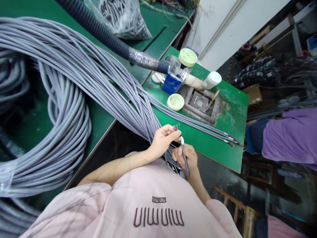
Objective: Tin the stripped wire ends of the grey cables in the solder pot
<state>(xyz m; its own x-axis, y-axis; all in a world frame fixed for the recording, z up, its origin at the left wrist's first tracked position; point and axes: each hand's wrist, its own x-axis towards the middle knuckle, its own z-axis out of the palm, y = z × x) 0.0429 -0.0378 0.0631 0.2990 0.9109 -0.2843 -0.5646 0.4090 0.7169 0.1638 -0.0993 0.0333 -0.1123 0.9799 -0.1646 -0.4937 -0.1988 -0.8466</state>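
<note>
My left hand [164, 138] pinches the thin coloured wires [176, 128] that fan out at the end of a grey cable [184, 158]. White wrapping [182, 140] covers the cable where the wires leave its jacket. Lower down, the fingers of my right hand [189, 157] are closed round the grey jacket. Behind my hands, more stripped cable ends [173, 162] hang close to my lap. A large bundle of grey cables [106, 76] sweeps across from the left toward my hands.
On the green table [223, 155] lie several cables with bared ends [230, 140]. A blackened square pot [199, 100], a pale green dish [175, 101], a white jar [213, 80] and a blue box [171, 82] stand beyond. A ribbed hose [106, 33] crosses overhead. A person in purple [291, 135] is at right.
</note>
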